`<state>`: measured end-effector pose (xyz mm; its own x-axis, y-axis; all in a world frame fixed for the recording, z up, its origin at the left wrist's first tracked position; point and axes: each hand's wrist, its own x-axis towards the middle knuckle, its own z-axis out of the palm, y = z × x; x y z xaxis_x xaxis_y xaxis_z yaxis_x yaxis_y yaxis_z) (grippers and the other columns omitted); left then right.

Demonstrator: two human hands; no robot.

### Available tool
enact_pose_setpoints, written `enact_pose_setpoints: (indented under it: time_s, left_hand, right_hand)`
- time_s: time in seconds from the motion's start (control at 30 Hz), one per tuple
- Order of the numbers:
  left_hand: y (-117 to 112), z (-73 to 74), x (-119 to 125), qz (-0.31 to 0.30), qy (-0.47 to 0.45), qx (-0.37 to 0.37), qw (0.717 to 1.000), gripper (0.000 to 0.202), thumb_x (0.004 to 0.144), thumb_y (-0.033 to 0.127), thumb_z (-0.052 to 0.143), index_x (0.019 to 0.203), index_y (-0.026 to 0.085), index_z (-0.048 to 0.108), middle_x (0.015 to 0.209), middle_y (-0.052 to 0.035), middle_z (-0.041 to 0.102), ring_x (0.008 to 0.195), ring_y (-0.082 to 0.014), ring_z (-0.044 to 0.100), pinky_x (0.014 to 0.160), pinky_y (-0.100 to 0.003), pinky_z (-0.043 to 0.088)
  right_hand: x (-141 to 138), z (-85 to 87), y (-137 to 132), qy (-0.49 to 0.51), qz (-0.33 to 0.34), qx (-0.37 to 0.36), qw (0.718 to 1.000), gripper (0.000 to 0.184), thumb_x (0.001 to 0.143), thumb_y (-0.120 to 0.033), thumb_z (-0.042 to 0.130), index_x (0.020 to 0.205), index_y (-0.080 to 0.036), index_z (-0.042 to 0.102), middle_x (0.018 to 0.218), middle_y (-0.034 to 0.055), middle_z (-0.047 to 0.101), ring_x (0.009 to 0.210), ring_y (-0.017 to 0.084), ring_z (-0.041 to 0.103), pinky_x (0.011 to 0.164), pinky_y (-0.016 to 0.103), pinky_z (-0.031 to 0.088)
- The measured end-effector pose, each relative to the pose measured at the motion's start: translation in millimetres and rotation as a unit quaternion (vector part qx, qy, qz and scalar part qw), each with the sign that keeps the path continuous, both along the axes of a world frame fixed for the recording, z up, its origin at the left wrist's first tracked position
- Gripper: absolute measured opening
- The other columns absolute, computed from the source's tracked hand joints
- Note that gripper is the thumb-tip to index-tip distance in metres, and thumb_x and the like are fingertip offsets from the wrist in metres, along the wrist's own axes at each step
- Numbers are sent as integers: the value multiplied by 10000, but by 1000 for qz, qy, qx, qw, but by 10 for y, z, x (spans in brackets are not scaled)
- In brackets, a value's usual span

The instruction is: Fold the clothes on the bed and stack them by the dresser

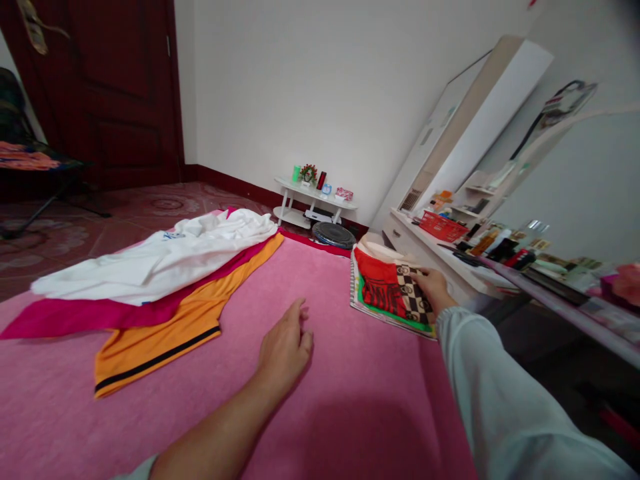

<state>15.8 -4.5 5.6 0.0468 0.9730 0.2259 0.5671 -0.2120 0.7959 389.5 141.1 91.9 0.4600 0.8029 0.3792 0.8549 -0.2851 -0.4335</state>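
Observation:
My left hand hovers low over or rests on the pink bedspread; its fingers are loosely bent and apart, with nothing in them. On the right, my right hand touches the right edge of a folded red garment with a black-and-cream checked panel. Its fingers reach out over the checks, and their undersides are hidden. Beneath the red garment lie other folded clothes with green and striped edges. To the left, a white garment is spread over magenta cloth and an orange garment with a black band.
A white dresser runs along the right, bearing a red basket and several bottles. Beyond the bed stand a low white table and a dark round object. A folding chair is near the dark red door.

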Motion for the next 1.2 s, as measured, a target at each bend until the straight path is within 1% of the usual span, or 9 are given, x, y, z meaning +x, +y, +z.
enact_pose_setpoints:
  time_s: [0.17,0.27,0.4,0.5,0.63,0.8,0.9,1.0,1.2]
  left_hand:
    - [6,-3,0,1,8,-3,1000,575,803,174,498,1355,215,345,1223,-56,610,1063,-188,598,894,-318,451]
    - [1,-7,1,1,6,-1,1000,574,802,172,499,1354,216,349,1221,-52,610,1056,-184,599,892,-313,454]
    - [-4,-9,1,1,8,3,1000,566,800,167,498,1347,207,360,1211,-51,611,1041,-182,600,886,-305,454]
    - [-5,-7,-2,-1,11,1,1000,561,802,168,499,1345,208,363,1201,-51,616,1036,-177,602,880,-296,454]
    - [0,-20,-7,-2,10,-1,1000,546,811,176,498,1341,212,371,1196,-48,621,1040,-172,602,883,-292,449]
    - [0,-25,0,-7,16,1,1000,532,810,181,497,1329,221,387,1181,-41,628,1035,-175,602,869,-292,452]
    - [-6,-7,5,-5,23,2,1000,531,812,188,494,1331,220,384,1185,-43,624,1025,-181,605,858,-298,455]
    - [-6,-5,1,-6,22,2,1000,525,811,187,495,1324,219,389,1171,-45,629,1015,-181,609,856,-300,455]
    - [3,-31,-8,-11,21,8,1000,524,810,180,495,1322,222,393,1144,-48,637,1015,-179,609,864,-302,455]
  right_hand:
    - [-169,-33,-175,-124,-9,48,991,434,777,-384,581,1115,-122,657,1096,174,638,992,294,580,797,374,435]
    - [-559,-63,-384,-205,90,89,971,366,857,-408,479,1052,-160,665,1068,125,641,995,248,567,850,348,408]
    - [-1001,-205,-709,-267,224,32,937,364,793,-494,577,972,-192,673,959,87,653,927,238,569,819,330,395]
    - [-1118,-308,-779,-237,245,7,940,264,820,-391,560,952,-197,681,932,72,664,886,215,588,747,293,397]
    - [-1150,-332,-673,-122,224,65,965,291,872,-377,480,883,-181,695,867,53,692,803,187,610,713,273,407]
    - [-1006,-228,-497,-115,207,34,971,379,873,-447,447,792,-187,711,843,67,691,765,196,605,715,294,418]
    - [-706,-136,-336,-59,44,89,993,267,789,-348,549,931,-180,698,992,111,668,904,231,597,806,328,434]
    - [-382,-92,-182,42,-83,92,991,442,704,-287,622,1118,-131,629,961,150,665,835,243,611,742,350,475]
    - [-117,-181,4,71,-8,66,995,483,642,-140,618,1122,-185,649,893,56,675,787,194,624,717,286,488]
